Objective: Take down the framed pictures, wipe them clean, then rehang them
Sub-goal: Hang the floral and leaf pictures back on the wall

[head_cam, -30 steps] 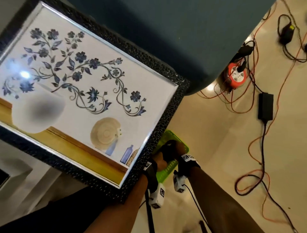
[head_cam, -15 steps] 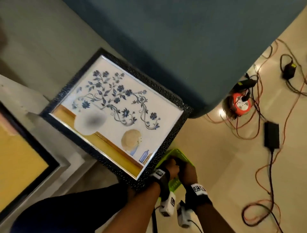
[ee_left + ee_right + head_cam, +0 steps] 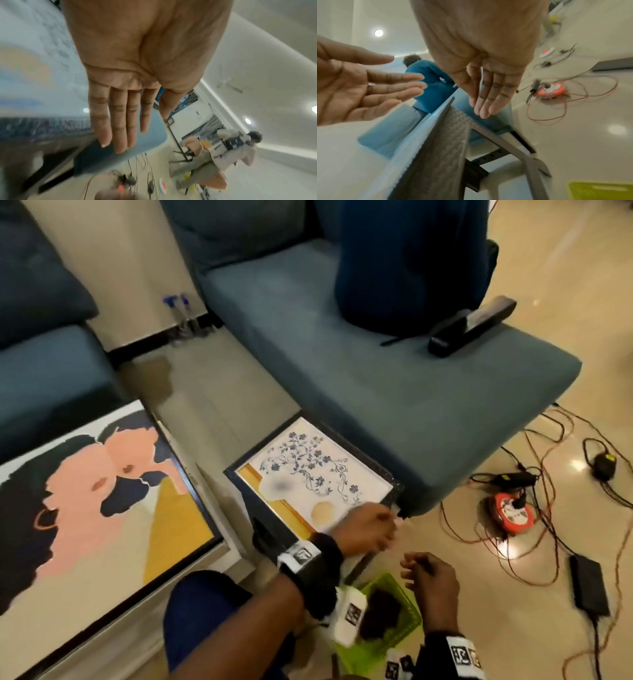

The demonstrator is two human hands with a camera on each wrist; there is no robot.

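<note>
The floral picture (image 3: 318,474) in its black textured frame stands on the floor and leans back against the blue sofa seat (image 3: 394,385). My left hand (image 3: 371,529) hovers at its lower right corner with fingers (image 3: 120,121) straight, holding nothing. My right hand (image 3: 426,575) hangs just right of it, fingers (image 3: 486,102) relaxed and empty. The frame's edge (image 3: 443,142) passes below both hands in the right wrist view, where my left hand (image 3: 368,88) also shows spread. A large abstract picture (image 3: 102,501) leans at the left.
A green basket (image 3: 407,597) holding a dark cloth (image 3: 380,607) sits on the floor under my wrists. A person in blue (image 3: 407,258) and a black bar (image 3: 472,320) are on the sofa. An orange cable reel (image 3: 512,513), loose wires and a black adapter (image 3: 589,583) lie at the right.
The floral picture went from held up close, gripped at its lower corner by both hands, down to the floor against the sofa. Both hands have let go and drawn back.
</note>
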